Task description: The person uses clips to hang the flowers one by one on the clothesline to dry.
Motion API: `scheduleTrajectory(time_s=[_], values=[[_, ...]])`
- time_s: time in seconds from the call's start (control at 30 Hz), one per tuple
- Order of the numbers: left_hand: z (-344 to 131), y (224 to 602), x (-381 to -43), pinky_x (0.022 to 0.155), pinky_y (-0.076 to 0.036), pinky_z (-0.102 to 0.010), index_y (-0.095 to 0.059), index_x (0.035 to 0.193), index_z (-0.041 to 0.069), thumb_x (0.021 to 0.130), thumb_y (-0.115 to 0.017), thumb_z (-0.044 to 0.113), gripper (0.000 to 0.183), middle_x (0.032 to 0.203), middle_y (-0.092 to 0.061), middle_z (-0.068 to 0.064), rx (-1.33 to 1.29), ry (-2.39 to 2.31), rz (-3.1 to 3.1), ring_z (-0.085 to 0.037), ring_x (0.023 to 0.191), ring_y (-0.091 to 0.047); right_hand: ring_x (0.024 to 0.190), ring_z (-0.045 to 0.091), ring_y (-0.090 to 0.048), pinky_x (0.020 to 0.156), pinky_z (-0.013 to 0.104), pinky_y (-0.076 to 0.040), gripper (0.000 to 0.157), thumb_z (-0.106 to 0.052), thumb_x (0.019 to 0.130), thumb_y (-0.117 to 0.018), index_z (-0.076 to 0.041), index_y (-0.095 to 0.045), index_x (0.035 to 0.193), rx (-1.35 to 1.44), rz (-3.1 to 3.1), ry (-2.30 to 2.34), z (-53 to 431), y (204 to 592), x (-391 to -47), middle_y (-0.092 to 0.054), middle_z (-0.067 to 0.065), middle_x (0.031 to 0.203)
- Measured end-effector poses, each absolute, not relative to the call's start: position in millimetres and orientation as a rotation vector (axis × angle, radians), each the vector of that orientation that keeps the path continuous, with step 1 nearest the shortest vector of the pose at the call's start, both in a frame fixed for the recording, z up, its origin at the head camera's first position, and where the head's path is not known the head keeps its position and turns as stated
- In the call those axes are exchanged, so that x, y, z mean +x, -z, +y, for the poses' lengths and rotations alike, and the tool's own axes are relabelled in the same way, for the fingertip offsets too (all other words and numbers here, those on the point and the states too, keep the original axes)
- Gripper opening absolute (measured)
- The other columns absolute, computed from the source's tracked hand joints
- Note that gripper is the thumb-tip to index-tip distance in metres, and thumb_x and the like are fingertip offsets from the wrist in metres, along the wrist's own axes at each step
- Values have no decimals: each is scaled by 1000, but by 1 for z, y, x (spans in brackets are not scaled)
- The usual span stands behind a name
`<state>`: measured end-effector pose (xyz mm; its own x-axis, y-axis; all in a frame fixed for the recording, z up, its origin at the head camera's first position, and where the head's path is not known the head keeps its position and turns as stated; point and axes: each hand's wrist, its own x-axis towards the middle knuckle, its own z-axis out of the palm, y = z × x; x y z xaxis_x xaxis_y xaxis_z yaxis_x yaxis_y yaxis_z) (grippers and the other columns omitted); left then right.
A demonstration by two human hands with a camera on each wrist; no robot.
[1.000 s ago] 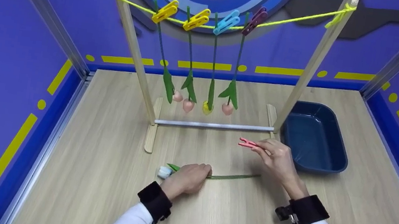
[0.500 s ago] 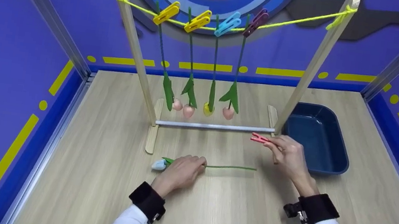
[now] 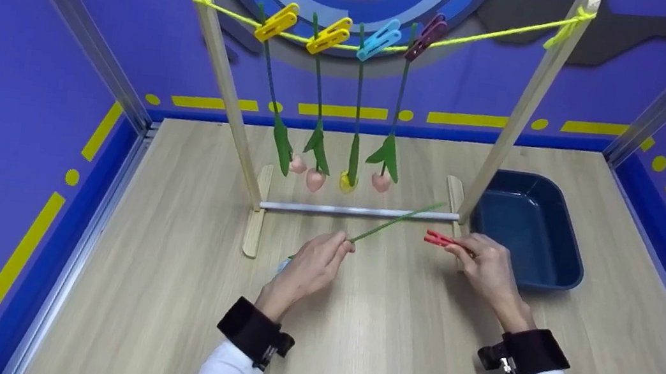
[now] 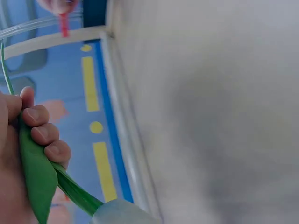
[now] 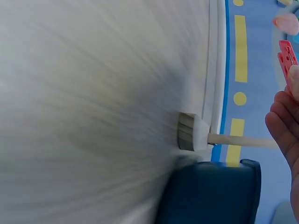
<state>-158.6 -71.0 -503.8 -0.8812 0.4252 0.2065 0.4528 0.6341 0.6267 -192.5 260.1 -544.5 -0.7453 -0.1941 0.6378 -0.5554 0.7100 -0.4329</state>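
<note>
My left hand [image 3: 310, 264] grips an artificial tulip [image 3: 396, 222] by its green stem, fingers curled round it. The stem's free end slants up to the right, in front of the rack's lower bar. Most of the pale blue bloom [image 3: 284, 264] is hidden behind the hand in the head view; the left wrist view shows its leaf [image 4: 37, 172] against the palm. My right hand [image 3: 489, 269] pinches a red clothespin [image 3: 439, 238] between thumb and fingers, its nose pointing left. Clothespin and stem are apart.
A wooden rack [image 3: 527, 103] carries a yellow cord [image 3: 495, 33]. Several tulips hang from it head down by clothespins, such as the light blue clothespin [image 3: 379, 40] and the purple clothespin [image 3: 426, 38]. A dark blue basin [image 3: 569, 273] stands right of the rack.
My left hand has lifted the tulip off the table, tilting its stem end up and away. My right hand with the red clothespin has shifted to the right.
</note>
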Motion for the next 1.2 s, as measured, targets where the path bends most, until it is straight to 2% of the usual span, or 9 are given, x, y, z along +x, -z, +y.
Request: scheduleTrajectory(time_s=[0.23, 0.4, 0.47, 0.67, 0.77, 0.9, 1.2], values=[[-48, 477, -165, 70, -43, -26, -61, 106, 7, 108, -36, 20, 28, 94, -66, -6, -667, 1249, -2692, -14, 78, -49, 70, 18, -67, 63, 24, -47, 12, -10, 75, -84, -5, -78, 84, 585, -2363, -859, 252, 550, -188, -72, 5, 75], [-32, 458, -168, 63, -34, -21, -60, 108, 6, 108, -36, 19, 27, 77, -48, 1, -621, 1433, -2548, -10, 68, -41, 70, 17, -66, 63, 24, -46, 10, -10, 75, -84, -7, -77, 82, 612, -2371, -860, 250, 556, -184, -71, 3, 74], [-26, 450, -170, 62, -33, -21, -59, 108, 5, 108, -36, 18, 26, 76, -44, 2, -626, 1486, -2484, -10, 66, -40, 69, 15, -65, 63, 23, -46, 10, -10, 75, -84, -7, -77, 81, 611, -2373, -869, 249, 557, -182, -70, 2, 74], [-9, 425, -180, 66, -37, -21, -56, 106, 1, 109, -35, 17, 27, 81, -49, -5, -641, 1572, -2328, -14, 70, -45, 68, 13, -62, 64, 19, -44, 9, -11, 77, -83, -7, -77, 82, 608, -2397, -897, 245, 557, -180, -70, 2, 74], [-2, 413, -185, 59, -31, -21, -55, 108, 1, 109, -32, 18, 29, 75, -45, -3, -611, 1640, -2292, -12, 61, -39, 69, 13, -63, 64, 20, -44, 9, -11, 77, -83, -8, -77, 83, 616, -2401, -897, 244, 556, -180, -71, 1, 75], [5, 400, -190, 57, -29, -20, -55, 111, 2, 110, -30, 19, 30, 74, -39, 3, -597, 1689, -2286, -9, 58, -34, 70, 14, -65, 64, 21, -45, 10, -10, 76, -84, -8, -78, 84, 628, -2392, -893, 244, 556, -179, -72, 2, 76], [17, 388, -201, 56, -28, -21, -53, 115, 4, 110, -30, 21, 29, 75, -39, 4, -566, 1761, -2299, -9, 57, -32, 71, 13, -65, 65, 19, -45, 11, -9, 77, -84, -8, -78, 86, 659, -2386, -896, 242, 553, -181, -71, 1, 77]])
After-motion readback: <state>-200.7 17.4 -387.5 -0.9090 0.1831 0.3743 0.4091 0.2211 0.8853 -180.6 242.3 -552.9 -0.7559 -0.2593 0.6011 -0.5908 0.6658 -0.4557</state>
